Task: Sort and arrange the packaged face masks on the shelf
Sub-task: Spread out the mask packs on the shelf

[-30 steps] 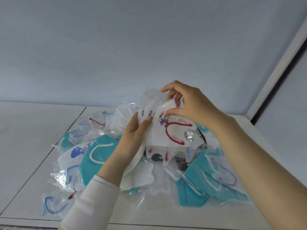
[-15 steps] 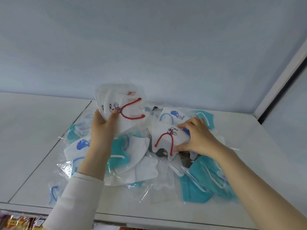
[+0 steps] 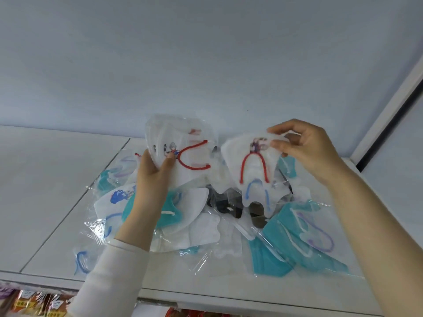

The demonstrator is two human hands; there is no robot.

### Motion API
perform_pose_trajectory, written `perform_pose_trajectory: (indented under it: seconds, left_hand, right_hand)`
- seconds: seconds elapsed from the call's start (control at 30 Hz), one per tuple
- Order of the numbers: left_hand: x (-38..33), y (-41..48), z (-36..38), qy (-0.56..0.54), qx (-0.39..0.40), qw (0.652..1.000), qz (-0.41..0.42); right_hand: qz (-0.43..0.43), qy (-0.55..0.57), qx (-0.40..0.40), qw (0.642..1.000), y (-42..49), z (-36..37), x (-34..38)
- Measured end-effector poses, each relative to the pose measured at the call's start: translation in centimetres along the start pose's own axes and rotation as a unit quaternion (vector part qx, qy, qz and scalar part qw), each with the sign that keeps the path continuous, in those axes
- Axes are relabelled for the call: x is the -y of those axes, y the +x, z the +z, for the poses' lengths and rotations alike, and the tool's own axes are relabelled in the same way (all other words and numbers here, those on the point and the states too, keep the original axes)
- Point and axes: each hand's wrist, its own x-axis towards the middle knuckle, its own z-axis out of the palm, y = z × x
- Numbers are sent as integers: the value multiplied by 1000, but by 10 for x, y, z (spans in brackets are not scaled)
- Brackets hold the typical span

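Note:
A loose pile of packaged face masks [image 3: 201, 227] lies on the white shelf [image 3: 57, 202]: white ones with red or blue loops, teal ones and a dark one. My left hand [image 3: 153, 177] grips a small stack of white red-loop masks [image 3: 183, 145] held upright above the pile's left side. My right hand [image 3: 304, 147] pinches the top edge of another white red-loop mask [image 3: 249, 163], raised above the pile's middle; a blue-loop mask [image 3: 256, 195] hangs just below it.
The shelf's back wall [image 3: 206, 65] rises right behind the pile, and a side panel [image 3: 389, 110] closes the right end. A seam [image 3: 75, 202] runs across the shelf left of the pile. Colourful packets [image 3: 34, 303] show on the level below the front edge.
My right hand has lifted a red-loop mask off the pile and raised it to the height of the stack. My left hand has kept its stack up, shifted slightly right.

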Motion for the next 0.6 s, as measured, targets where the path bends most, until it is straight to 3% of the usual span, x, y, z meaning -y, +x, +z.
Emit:
perform_pose_trajectory:
  seconds: [0.07, 0.17, 0.33, 0.47, 0.53, 0.6]
  left_hand:
    - [-1, -8, 8, 11, 44, 999, 12]
    - [-3, -24, 19, 16, 121, 992, 41]
    - [-3, -47, 25, 26, 211, 975, 57]
    - [-1, -54, 18, 60, 202, 976, 55]
    - [-2, -57, 6, 40, 161, 985, 53]
    - [-1, -60, -11, 0, 104, 993, 55]
  right_hand:
    - [-40, -92, 81, 992, 2, 4, 17]
    - [-87, -193, 114, 971, 5, 23, 32]
    - [-179, -232, 93, 952, -1, 55, 34]
    - [-287, -229, 12, 930, -6, 74, 25]
    - [-263, -197, -75, 941, -12, 79, 18]
    - [-142, -74, -89, 983, -25, 88, 19]
